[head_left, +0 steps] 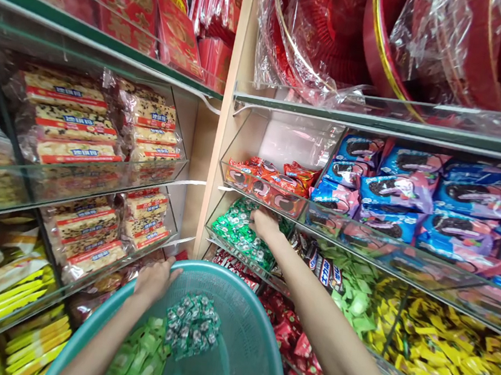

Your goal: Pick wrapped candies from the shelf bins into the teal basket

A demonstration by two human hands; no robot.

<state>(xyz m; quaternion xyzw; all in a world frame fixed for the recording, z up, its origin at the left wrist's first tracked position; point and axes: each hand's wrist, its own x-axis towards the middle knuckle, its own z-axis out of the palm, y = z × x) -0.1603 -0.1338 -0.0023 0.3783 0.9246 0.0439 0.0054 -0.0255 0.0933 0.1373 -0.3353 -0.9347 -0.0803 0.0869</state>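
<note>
A teal plastic basket with a mesh-like wall is below me, and my left hand grips its far left rim. Inside it lie two heaps: dark green-and-silver wrapped candies and light green wrapped candies. My right hand is stretched into a glass shelf bin of shiny green wrapped candies. Its fingers are curled down on the candies; the fingertips are partly hidden among them.
Red snack packs sit on the shelf just above the right hand, beside blue cookie packs. Yellow wrapped candies fill a bin at right. Glass shelf edges border the bins. Packed snack bars stand at left, near a wooden upright.
</note>
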